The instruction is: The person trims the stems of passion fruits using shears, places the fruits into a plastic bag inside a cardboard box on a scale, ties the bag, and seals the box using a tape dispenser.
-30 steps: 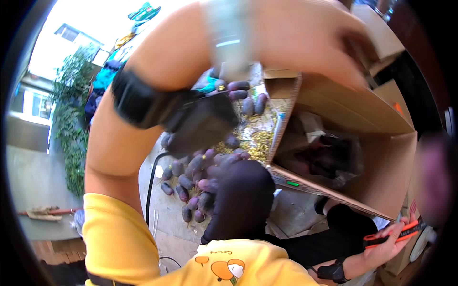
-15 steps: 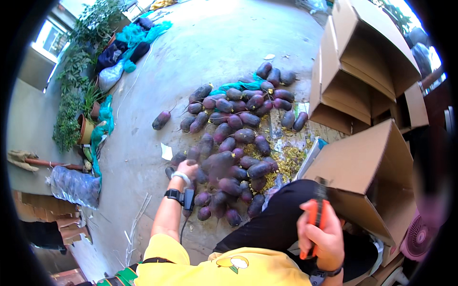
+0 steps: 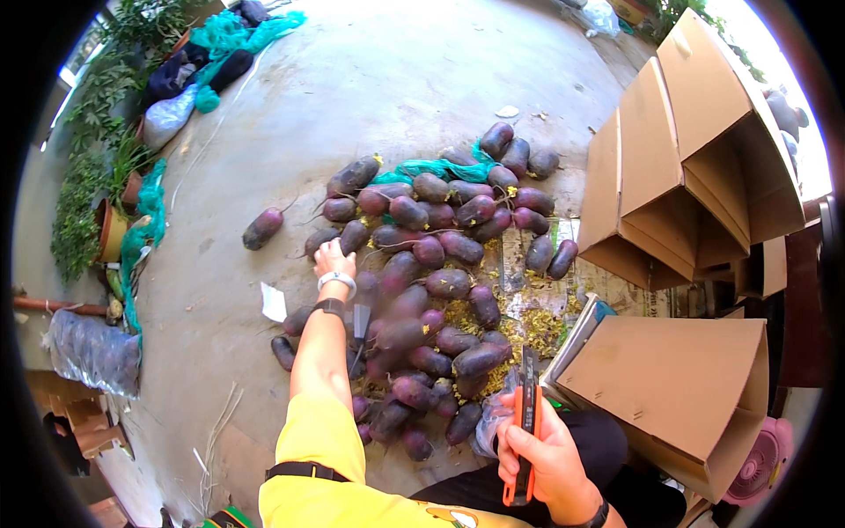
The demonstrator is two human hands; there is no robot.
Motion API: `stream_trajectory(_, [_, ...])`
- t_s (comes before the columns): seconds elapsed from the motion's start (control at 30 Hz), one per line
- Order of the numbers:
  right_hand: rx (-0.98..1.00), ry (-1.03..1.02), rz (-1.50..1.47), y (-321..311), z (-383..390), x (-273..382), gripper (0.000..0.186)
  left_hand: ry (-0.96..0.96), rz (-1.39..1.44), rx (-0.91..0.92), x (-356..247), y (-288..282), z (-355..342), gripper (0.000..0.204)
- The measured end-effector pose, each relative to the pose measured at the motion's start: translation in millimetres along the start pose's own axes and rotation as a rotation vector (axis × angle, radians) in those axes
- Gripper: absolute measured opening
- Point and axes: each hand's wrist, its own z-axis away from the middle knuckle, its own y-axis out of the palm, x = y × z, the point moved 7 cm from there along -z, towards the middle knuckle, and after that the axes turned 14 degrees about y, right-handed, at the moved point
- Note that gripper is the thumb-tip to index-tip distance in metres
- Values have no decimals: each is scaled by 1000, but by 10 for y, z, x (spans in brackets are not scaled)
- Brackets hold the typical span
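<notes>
**A radish could roll, and a sharp tool could scratch**

I watch from far off, and the middle of my view is the middle of the clock. Near 10 o'clock, the purple radish [image 3: 355, 236] by my left hand [image 3: 335, 261] could roll off across the floor [image 3: 211, 290], because it is round and a bump might push it. Toward the middle, the radish heap [image 3: 450, 282] could slide if one is pulled out fast. At 5 o'clock, the orange and black cutter [image 3: 528, 405] points up at the heap. If its blade is out, a quick swing could scratch a radish or catch the clear plastic [image 3: 490, 429] near it.

At 9 o'clock, my left hand has bent fingers right at the radish. I can't tell if they grip it. At 5 o'clock, my right hand [image 3: 547, 453] is wrapped tight around the cutter.
</notes>
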Motion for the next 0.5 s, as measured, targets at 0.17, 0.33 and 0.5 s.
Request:
stream_trajectory(0.17, [-37,15,34,29,-52,49,40,-165,-128,157,-240,29,-220,54])
stream_trajectory(0.33, [-33,62,41,127,-79,70,39,-189,-85,191,-255,220,-283,56])
stream_trajectory(0.5, [-12,91,2,176,-113,63,40,-290,111,264,70,508,-369,61])
